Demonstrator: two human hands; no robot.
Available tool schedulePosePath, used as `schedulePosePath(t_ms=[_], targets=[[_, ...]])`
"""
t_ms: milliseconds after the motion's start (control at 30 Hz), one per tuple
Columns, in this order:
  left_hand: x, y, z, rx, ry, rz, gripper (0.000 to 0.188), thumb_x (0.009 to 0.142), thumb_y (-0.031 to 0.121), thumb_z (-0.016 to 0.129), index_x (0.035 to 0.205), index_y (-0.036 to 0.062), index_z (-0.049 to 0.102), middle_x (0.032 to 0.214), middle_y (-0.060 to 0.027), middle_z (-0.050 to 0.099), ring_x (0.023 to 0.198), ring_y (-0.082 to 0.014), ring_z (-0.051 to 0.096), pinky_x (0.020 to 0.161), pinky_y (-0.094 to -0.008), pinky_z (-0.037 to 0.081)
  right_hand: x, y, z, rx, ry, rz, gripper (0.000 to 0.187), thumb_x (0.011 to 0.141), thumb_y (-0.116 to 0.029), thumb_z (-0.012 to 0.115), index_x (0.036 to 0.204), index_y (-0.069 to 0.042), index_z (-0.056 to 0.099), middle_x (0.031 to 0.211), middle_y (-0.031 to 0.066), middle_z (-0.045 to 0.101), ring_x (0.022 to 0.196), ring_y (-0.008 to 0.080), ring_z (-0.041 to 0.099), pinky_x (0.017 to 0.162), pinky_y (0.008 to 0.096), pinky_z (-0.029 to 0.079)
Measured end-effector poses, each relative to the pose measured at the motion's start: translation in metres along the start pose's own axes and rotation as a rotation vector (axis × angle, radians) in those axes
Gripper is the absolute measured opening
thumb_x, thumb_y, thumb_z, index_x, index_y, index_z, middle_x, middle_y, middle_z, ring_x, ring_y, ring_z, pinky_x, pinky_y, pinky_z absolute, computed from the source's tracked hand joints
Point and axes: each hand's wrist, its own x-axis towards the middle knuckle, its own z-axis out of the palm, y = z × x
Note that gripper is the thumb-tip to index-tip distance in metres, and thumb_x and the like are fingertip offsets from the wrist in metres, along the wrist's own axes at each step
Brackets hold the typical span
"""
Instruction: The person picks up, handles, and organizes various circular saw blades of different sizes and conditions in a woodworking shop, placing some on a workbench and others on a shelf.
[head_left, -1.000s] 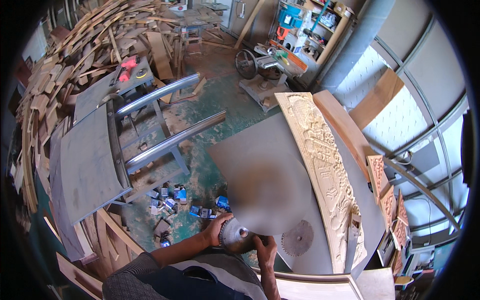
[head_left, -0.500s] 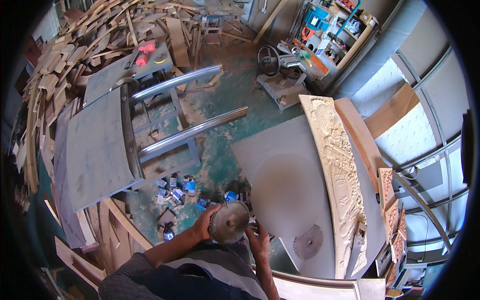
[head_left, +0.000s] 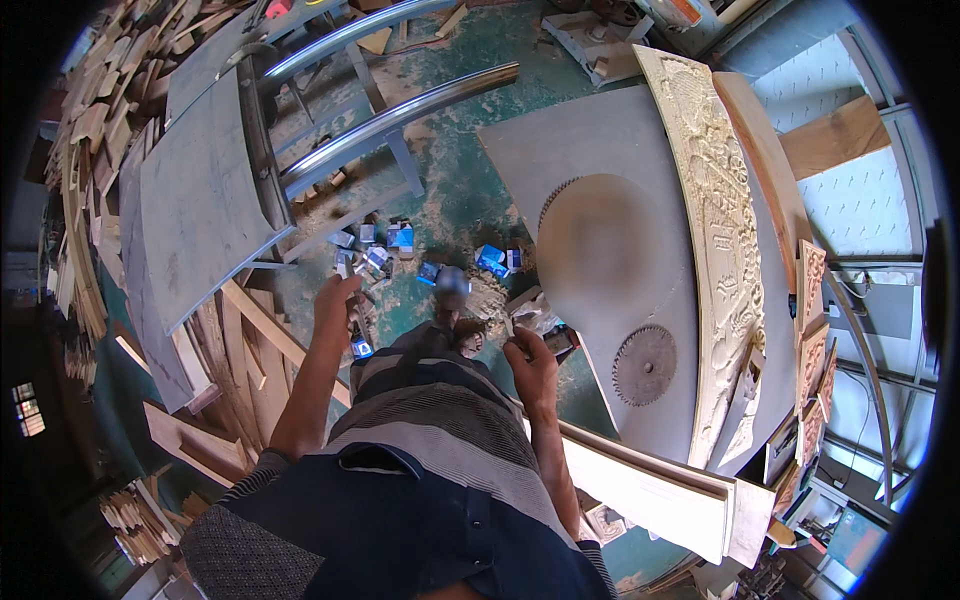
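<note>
On the grey board (head_left: 610, 125) in the head view, I see the saw blade (head_left: 645, 366) lying flat, well apart from the right hand (head_left: 532, 362), to its right. I judge it stiff, thin but weighty, perhaps slick on its faces; the flat or the centre hole suits a hold, clear of the teeth. Right fingers are curled; whether they pinch anything, I cannot tell. Nor can I for the left hand (head_left: 338, 291), beside the boxes (head_left: 399, 238).

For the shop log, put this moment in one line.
left hand: grip unclear | right hand: grip unclear | hands: apart | saw blade: lying on grey panel | blue boxes: on green floor
</note>
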Motion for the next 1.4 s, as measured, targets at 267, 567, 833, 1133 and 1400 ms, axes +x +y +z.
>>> schedulePosePath(t_ms=[267, 567, 833, 1133, 1400], targets=[[-0.001, 0.029, 0.032, -0.095, -0.281, 0.073, 0.02, 0.094, 0.019, 0.069, 0.109, 0.0078, 0.06, 0.097, -0.0042, 0.063, 0.09, -0.0204, 0.068, 0.073, -0.0312, 0.05, -0.009, 0.044, -0.012, 0.018, 0.016, 0.095, 0.042, 0.092, -0.023, 0.072, 0.127, 0.002, 0.069, 0.11, 0.0163, 0.076, 0.1, 0.0234, 0.073, 0.089, 0.0339, 0.056], [0.03, 0.088, 0.099, -0.172, -0.487, 0.114, 0.028, 0.092, 0.019, 0.072, 0.113, 0.0046, 0.06, 0.096, -0.0037, 0.065, 0.086, -0.0141, 0.066, 0.072, -0.0289, 0.051, 0.036, 0.018, -0.002, 0.182, -0.012, 0.095, 0.043, 0.092, -0.022, 0.072, 0.128, 0.002, 0.069, 0.106, 0.0138, 0.076, 0.099, 0.0186, 0.071, 0.09, 0.0307, 0.055], [0.172, 0.184, 0.188, -0.095, -0.382, 0.071, 0.024, 0.093, 0.026, 0.073, 0.107, 0.0073, 0.065, 0.096, 0.0001, 0.063, 0.086, -0.0111, 0.064, 0.076, -0.0297, 0.054, 0.161, -0.047, 0.039, 0.238, 0.073, 0.086, 0.049, 0.095, -0.02, 0.071, 0.136, 0.003, 0.06, 0.116, 0.014, 0.072, 0.105, 0.0212, 0.069, 0.091, 0.0331, 0.054], [0.309, 0.308, 0.324, 0.11, -0.674, 0.032, 0.016, 0.094, 0.022, 0.074, 0.102, 0.0099, 0.067, 0.09, 0.003, 0.064, 0.077, -0.0084, 0.063, 0.069, -0.0241, 0.05, 0.288, -0.109, 0.098, 0.095, 0.489, 0.245, 0.04, 0.094, -0.024, 0.07, 0.125, 0.001, 0.069, 0.111, 0.0182, 0.074, 0.101, 0.0269, 0.072, 0.091, 0.0378, 0.055], [0.337, 0.322, 0.424, 0.267, -0.845, -0.083, 0.016, 0.095, 0.023, 0.074, 0.092, 0.0094, 0.066, 0.078, 0.0036, 0.057, 0.069, -0.0066, 0.057, 0.065, -0.0249, 0.045, 0.331, -0.127, 0.112, -0.212, 0.828, 0.256, 0.014, 0.094, -0.021, 0.071, 0.095, -0.007, 0.072, 0.083, 0.0157, 0.074, 0.072, 0.0347, 0.073, 0.066, 0.0426, 0.057]])
